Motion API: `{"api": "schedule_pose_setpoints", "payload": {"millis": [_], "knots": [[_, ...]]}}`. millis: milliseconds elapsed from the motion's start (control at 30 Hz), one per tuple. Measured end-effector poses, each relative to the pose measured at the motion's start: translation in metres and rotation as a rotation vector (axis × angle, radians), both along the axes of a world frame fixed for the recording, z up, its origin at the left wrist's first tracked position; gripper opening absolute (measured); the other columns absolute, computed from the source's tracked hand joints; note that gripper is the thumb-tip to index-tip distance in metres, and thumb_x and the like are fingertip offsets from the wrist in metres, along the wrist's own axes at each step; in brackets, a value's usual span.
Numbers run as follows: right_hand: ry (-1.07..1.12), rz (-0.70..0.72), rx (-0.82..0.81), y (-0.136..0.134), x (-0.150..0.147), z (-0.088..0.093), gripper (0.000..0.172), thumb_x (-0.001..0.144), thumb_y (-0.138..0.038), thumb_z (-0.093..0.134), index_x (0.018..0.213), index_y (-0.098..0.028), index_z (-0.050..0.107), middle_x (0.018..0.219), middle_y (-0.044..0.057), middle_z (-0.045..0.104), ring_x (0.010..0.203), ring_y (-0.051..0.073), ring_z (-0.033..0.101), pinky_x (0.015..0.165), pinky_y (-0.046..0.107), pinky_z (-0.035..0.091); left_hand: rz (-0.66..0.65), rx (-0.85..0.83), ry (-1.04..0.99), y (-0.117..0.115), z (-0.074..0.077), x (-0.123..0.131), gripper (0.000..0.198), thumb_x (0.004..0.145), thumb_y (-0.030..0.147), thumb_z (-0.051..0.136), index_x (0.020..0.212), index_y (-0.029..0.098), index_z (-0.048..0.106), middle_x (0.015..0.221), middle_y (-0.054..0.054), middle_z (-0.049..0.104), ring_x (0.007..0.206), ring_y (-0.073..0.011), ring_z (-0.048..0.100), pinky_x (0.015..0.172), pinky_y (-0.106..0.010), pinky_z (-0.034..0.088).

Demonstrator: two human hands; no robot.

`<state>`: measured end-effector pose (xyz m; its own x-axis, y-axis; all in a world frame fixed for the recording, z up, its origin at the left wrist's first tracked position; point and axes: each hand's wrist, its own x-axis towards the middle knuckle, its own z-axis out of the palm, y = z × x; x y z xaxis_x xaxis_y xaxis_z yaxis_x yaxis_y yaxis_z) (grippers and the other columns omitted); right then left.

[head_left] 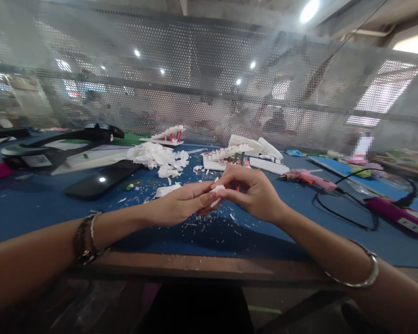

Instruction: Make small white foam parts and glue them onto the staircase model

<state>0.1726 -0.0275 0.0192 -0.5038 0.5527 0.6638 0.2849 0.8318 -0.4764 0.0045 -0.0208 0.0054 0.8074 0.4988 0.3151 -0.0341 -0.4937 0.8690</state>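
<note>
A small white lump, foam-like in look, (pixel 217 189) is pinched between my two hands above the front of the table. My left hand (pixel 181 202) grips it from the left, thumb along its near side. From the right, the bent fingers and thumb of my right hand (pixel 252 192) close on its edge. White crumbs (pixel 202 222) lie scattered below the hands. Just behind sits a white stepped model (pixel 226 155) with green and red posts. A heap of white shavings (pixel 156 155) is behind my left hand.
A black phone (pixel 102 180) lies at left, beside a black headband-like device (pixel 55 144). At right are a pink glue gun (pixel 310 178), a looped black cable (pixel 320 204) and a purple power strip (pixel 400 215). A second stepped model (pixel 170 135) stands before the perforated screen (pixel 195 79).
</note>
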Motion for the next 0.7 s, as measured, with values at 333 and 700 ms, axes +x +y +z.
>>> {"api": "schedule_pose_setpoints", "payload": {"millis": [333,700], "knots": [[-0.020,0.067,-0.014,0.001,0.004,0.004,0.019,0.081,-0.029,0.049,0.082,-0.015,0.062,0.064,-0.002,0.056,0.057,0.005,0.049,0.053,0.018,0.038,-0.010,0.015,0.014,-0.003,0.002,-0.004,0.019,0.086,0.024,0.028,0.074,0.015,0.040,0.066,0.002,0.035,0.056,-0.0087,0.032,0.052,-0.022,0.033],[-0.208,-0.065,0.462,-0.015,-0.003,-0.002,0.016,0.073,-0.027,0.061,0.080,-0.014,0.055,0.067,-0.002,0.053,0.059,0.005,0.045,0.053,0.017,0.037,0.050,0.477,0.025,-0.003,-0.001,-0.004,0.009,0.082,0.014,0.031,0.083,0.017,0.040,0.079,-0.003,0.048,0.079,-0.0140,0.047,0.072,-0.024,0.039]]}}
